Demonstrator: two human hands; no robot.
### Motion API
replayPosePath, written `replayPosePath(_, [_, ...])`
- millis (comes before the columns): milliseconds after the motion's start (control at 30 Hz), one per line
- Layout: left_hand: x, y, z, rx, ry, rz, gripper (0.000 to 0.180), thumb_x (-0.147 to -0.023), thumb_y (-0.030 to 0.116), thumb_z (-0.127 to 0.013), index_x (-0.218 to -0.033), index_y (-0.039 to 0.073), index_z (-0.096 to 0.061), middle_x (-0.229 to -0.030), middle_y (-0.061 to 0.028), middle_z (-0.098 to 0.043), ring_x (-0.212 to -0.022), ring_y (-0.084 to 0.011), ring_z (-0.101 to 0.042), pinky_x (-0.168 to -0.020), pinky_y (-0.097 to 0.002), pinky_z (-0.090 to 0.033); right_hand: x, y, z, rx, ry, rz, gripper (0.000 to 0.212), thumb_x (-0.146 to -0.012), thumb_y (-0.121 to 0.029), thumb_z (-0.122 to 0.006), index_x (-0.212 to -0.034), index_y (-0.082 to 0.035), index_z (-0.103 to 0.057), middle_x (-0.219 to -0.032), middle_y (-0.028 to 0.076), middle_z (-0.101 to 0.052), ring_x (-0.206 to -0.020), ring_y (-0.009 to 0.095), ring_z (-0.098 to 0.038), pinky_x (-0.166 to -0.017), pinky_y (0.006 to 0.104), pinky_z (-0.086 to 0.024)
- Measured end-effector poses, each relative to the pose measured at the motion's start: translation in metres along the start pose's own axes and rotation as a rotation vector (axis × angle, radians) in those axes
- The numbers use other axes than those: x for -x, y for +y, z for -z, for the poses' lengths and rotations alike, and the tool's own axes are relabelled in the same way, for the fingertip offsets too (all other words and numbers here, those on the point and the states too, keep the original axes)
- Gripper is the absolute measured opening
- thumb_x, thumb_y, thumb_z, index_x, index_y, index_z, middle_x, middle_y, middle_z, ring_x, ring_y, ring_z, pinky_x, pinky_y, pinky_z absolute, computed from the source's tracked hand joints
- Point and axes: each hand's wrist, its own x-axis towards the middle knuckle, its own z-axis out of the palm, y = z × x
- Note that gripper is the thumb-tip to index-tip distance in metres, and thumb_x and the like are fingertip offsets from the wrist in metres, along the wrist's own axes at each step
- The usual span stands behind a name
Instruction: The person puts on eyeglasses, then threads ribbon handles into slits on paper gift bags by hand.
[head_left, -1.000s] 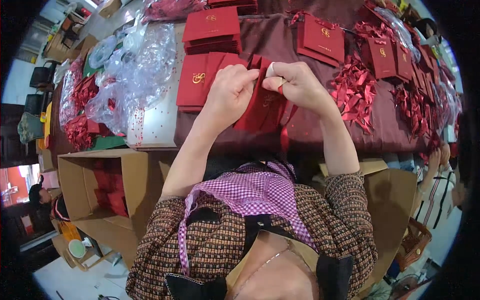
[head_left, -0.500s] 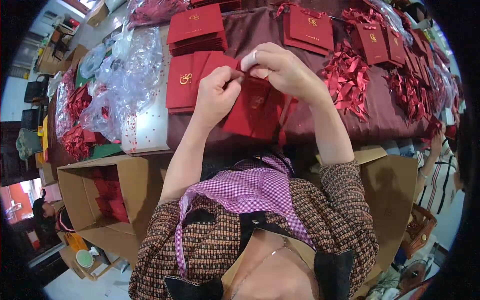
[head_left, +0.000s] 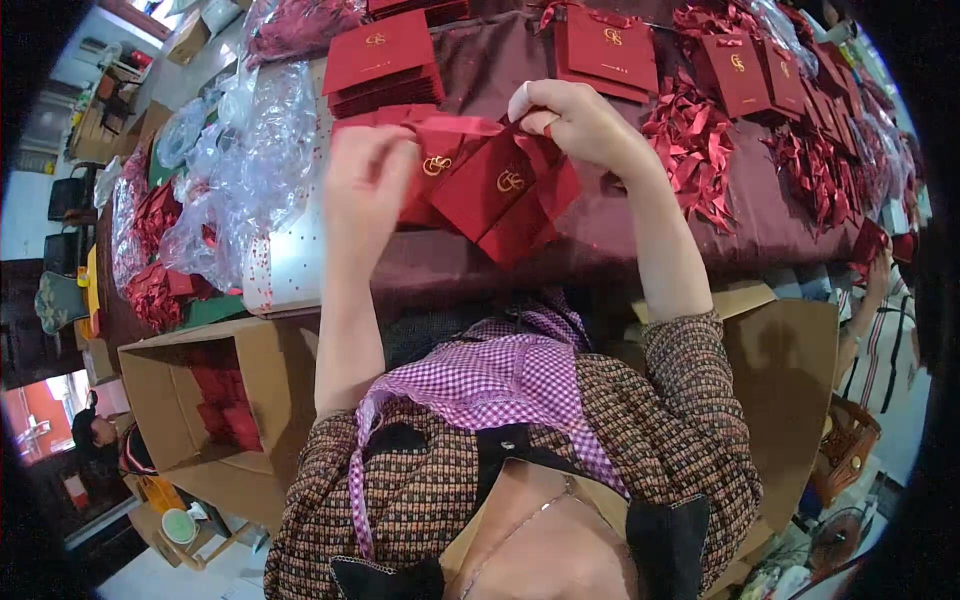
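A small red paper bag (head_left: 497, 187) with a gold emblem hangs tilted at the table's front edge. My right hand (head_left: 572, 122) pinches it at the top corner, where red ribbon is gathered. From there a red ribbon (head_left: 468, 125) stretches left to my left hand (head_left: 372, 180), whose closed fingers are smeared by motion. Just behind the held bag lie more red bags (head_left: 436, 166), partly covered by my left hand and the bag. A ribbon end also hangs on the bag's right side.
Stacks of red bags stand at the back left (head_left: 380, 55) and back right (head_left: 606, 55). A heap of red ribbons (head_left: 692, 150) lies to the right, clear plastic wrapping (head_left: 280, 130) to the left. Below the table are open cardboard boxes (head_left: 290, 390). Another person's hand (head_left: 880, 275) is at far right.
My left hand has moved left, away from my right hand, drawing the ribbon out between them. The held bag has turned, and its gold emblem now shows clearly.
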Motion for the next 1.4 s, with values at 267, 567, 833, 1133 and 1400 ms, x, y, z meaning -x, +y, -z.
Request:
replayPosePath(267, [0.008,-0.010,-0.032,-0.203,-0.225,-0.062,0.020,-0.075,0.014,-0.071,-0.087,-0.001,-0.066,-0.081,-0.0128,-0.056,-0.079,-0.0299,-0.056,-0.074,-0.0391,-0.046,-0.010,0.025,-0.023,-0.183,0.148,0.077,0.024,-0.084,0.003,-0.058,-0.107,-0.004,-0.061,-0.092,0.003,-0.063,-0.082,0.008,-0.058,-0.076,0.0234,-0.047])
replayPosePath(567, [0.007,-0.026,-0.021,-0.071,-0.178,0.325,0.021,-0.078,0.016,-0.069,-0.087,-0.003,-0.067,-0.078,-0.0159,-0.067,-0.071,-0.0235,-0.066,-0.066,-0.0321,-0.050,0.060,0.017,-0.021,0.202,-0.237,0.365,0.027,-0.077,-0.001,-0.064,-0.104,-0.006,-0.065,-0.106,0.008,-0.064,-0.103,0.028,-0.057,-0.092,0.0377,-0.043])
replayPosePath(833, [-0.001,-0.023,-0.025,0.060,-0.235,0.370,0.022,-0.082,0.015,-0.066,-0.091,-0.005,-0.066,-0.074,-0.0153,-0.067,-0.067,-0.0148,-0.063,-0.064,-0.0296,-0.048,0.080,0.049,-0.045,0.325,0.020,0.268,0.018,-0.076,-0.004,-0.067,-0.093,-0.006,-0.063,-0.102,0.008,-0.061,-0.097,0.028,-0.056,-0.084,0.0362,-0.045])
replayPosePath(1133, [0.007,-0.025,-0.027,0.238,-0.262,0.437,0.020,-0.086,0.008,-0.060,-0.098,-0.006,-0.064,-0.073,-0.0025,-0.063,-0.068,-0.0057,-0.053,-0.061,-0.0245,-0.044,0.067,0.014,-0.052,-0.627,0.143,-0.024,0.019,-0.092,-0.004,-0.055,-0.108,0.002,-0.063,-0.097,0.002,-0.063,-0.094,0.008,-0.056,-0.082,0.0238,-0.047])
replayPosePath(1400, [0.011,-0.028,-0.022,0.362,-0.354,0.449,0.026,-0.085,0.005,-0.059,-0.108,-0.007,-0.062,-0.081,-0.0005,-0.061,-0.073,-0.0055,-0.053,-0.065,-0.0218,-0.044,0.049,0.001,-0.076,-0.583,0.222,-0.029,0.017,-0.087,0.006,-0.056,-0.102,0.002,-0.063,-0.100,0.004,-0.062,-0.095,0.012,-0.060,-0.086,0.0258,-0.049])
